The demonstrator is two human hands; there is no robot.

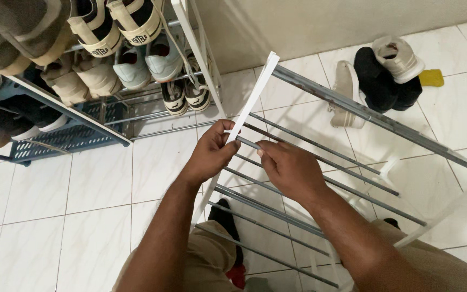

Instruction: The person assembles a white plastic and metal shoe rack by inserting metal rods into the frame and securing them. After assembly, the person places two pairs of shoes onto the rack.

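A loose rack section lies tilted across my lap: a white side bar (256, 91), several thin grey metal rods (320, 162) and a thicker grey rail (368, 116). My left hand (212, 154) grips the white side bar about halfway along. My right hand (290, 167) pinches the end of one grey rod where it meets that bar. Both forearms reach in from the bottom of the view.
A white and blue shoe rack (77, 130) full of sneakers and sandals stands at upper left. Loose shoes (385, 70) and a yellow sponge-like object (431, 77) lie on the white tiled floor (82, 205) by the wall at upper right.
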